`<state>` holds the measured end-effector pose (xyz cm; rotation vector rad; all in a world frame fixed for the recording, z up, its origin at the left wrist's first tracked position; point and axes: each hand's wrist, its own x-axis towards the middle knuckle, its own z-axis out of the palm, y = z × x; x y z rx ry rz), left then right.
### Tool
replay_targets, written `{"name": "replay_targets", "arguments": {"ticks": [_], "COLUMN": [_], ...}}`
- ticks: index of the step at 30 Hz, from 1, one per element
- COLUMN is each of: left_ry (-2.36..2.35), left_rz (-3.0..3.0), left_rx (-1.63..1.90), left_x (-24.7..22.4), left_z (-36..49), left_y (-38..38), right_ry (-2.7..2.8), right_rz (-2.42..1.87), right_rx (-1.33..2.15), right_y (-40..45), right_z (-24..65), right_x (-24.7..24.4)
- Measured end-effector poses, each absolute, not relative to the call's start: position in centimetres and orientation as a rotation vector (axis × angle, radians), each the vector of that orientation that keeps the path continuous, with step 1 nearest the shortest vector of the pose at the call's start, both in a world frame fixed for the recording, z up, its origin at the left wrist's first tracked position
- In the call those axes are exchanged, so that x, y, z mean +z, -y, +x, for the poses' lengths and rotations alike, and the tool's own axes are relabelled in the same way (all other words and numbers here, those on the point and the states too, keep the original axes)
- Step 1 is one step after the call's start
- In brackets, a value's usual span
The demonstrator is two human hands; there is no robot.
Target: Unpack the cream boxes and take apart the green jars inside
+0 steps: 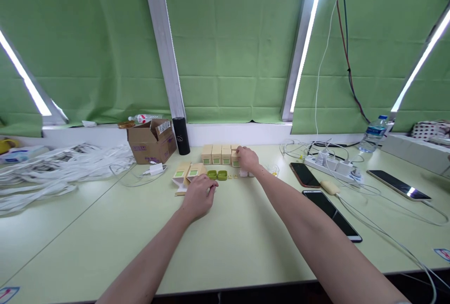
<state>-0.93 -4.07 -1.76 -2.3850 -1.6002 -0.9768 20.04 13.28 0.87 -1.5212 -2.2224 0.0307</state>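
Several small tan boxes with green labels (216, 154) stand in a row near the middle of the table. My right hand (248, 159) has its fingers closed on the box at the row's right end. Below that hand lie small white pieces (243, 173), partly hidden. My left hand (199, 196) rests lower left, fingers bent together; anything in them is too small to make out. Beyond it lie two opened tan boxes (196, 170) with flaps out. Two green square trays (222, 175) sit between my hands, with tiny yellowish pieces (232, 177) beside them.
A cardboard box (149, 144) and a black cylinder (181, 136) stand at the back left. White strips (63, 168) cover the far left. To the right are phones (330, 212), a power strip (333, 169), loose cables and a water bottle (373, 135).
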Motion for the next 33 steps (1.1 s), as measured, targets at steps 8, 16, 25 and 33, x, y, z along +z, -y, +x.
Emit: {"name": "replay_targets", "arguments": {"ticks": [8,16,25,33], "left_ry": [1.565,1.647,1.868,1.995], "left_rz": [-2.292,-2.39,-2.534,-2.514], "left_rx": [-1.113,-1.196,-1.155,-1.166], "left_x": [-1.6,-1.5,-1.3,-1.7], "left_z": [-1.0,0.8,1.6,1.6], "left_y": [4.0,3.9,3.4,1.8], "right_ry": [1.959,2.051,2.033,2.031], "right_rz": [-1.248,-0.867,-0.939,-0.946], "right_rx": [0.092,0.509,0.79,0.827], "right_y": [-9.0,0.4,1.6,1.4], "right_z": [22.4,24.5,24.4,25.1], "right_x": [2.0,-2.0,-4.3,-4.4]}}
